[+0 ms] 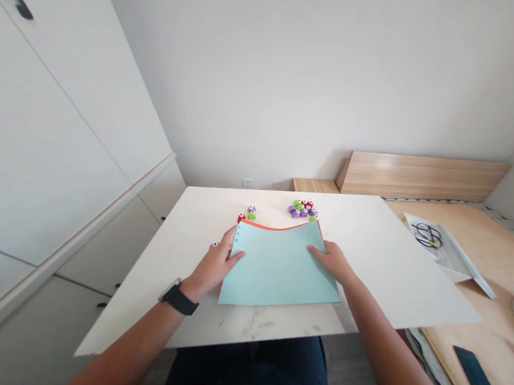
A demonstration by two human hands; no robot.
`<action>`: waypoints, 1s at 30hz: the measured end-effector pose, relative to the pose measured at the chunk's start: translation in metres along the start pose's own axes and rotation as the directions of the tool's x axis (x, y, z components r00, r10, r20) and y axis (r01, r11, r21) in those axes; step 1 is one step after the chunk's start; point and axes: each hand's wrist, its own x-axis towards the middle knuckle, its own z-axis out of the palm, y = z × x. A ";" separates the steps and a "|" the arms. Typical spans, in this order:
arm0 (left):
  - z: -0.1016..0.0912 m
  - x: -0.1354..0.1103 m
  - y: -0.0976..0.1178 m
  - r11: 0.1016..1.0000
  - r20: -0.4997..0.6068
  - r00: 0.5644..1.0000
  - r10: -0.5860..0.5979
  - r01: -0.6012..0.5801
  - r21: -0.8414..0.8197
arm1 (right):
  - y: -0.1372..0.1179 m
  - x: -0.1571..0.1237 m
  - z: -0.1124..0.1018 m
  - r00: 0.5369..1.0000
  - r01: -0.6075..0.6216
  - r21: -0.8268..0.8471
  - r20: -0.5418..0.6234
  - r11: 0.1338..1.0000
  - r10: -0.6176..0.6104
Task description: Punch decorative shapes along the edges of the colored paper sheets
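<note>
A pale blue sheet of paper with a row of small dots at its upper left edge is held between my two hands over the table. An orange-red sheet shows behind it along the bowed top edge. My left hand, wearing a black-strapped watch, grips the left edge with the thumb on top. At the right edge my right hand pinches the sheets, its thumb lying on the blue face. Small toys with eyes lie past the paper: a green one, a red one and a purple one beside my left hand.
A cluster of several red, green and purple toys sits at the table's far side. The white table meets a bed on the right, with an open white box and a phone. White cabinets stand left.
</note>
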 end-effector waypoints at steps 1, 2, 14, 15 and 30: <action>0.004 -0.003 -0.002 0.996 0.002 1.000 0.026 -0.026 0.087 | 0.006 0.002 0.004 1.000 0.002 -0.098 -0.030 0.995 -0.005; 0.008 -0.007 -0.002 0.986 0.007 0.999 0.047 -0.047 0.162 | 0.010 0.003 0.008 0.998 -0.002 -0.194 -0.063 0.981 -0.010; 0.018 -0.021 0.002 0.805 -0.011 0.997 -0.070 0.063 0.590 | 0.021 -0.018 0.029 0.928 -0.050 -0.727 -0.288 0.685 -0.238; 0.018 -0.022 0.002 0.805 -0.018 0.998 -0.063 0.061 0.590 | 0.022 -0.019 0.031 0.927 -0.038 -0.736 -0.278 0.676 -0.250; -0.042 -0.004 -0.034 0.867 -0.235 0.963 0.128 0.006 0.499 | 0.015 0.014 -0.002 0.839 0.117 -0.620 -0.356 0.776 -0.411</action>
